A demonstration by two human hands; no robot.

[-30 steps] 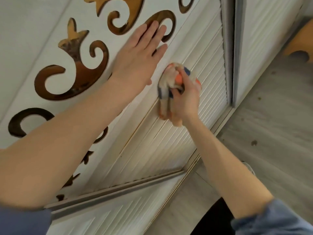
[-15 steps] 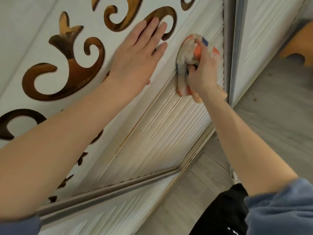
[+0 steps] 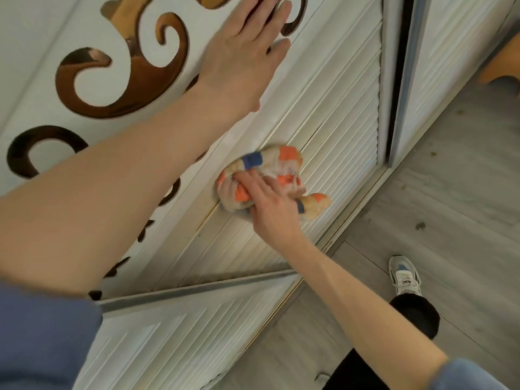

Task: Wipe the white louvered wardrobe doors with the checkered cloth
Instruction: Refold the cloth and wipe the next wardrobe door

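The white louvered wardrobe door (image 3: 332, 116) fills the middle of the view, its slats running down towards the floor. A bunched checkered cloth (image 3: 270, 170), cream with orange and blue squares, lies against the slats near the door's left frame. My right hand (image 3: 270, 204) grips the cloth and presses it onto the slats. My left hand (image 3: 242, 54) rests flat, fingers straight, on the white panel with brown scroll cut-outs (image 3: 118, 80) to the left of the louvers.
A second louvered door (image 3: 180, 333) lies below a grey rail, and a third door (image 3: 450, 46) stands at the right past a dark gap. Grey wood-look floor (image 3: 450, 192) runs along the right, with my shoe (image 3: 405, 277) and black trouser leg on it.
My right hand has carried the cloth down the slats, from near the top right of the louvered door to its middle left. My left hand has stayed on the scroll panel.
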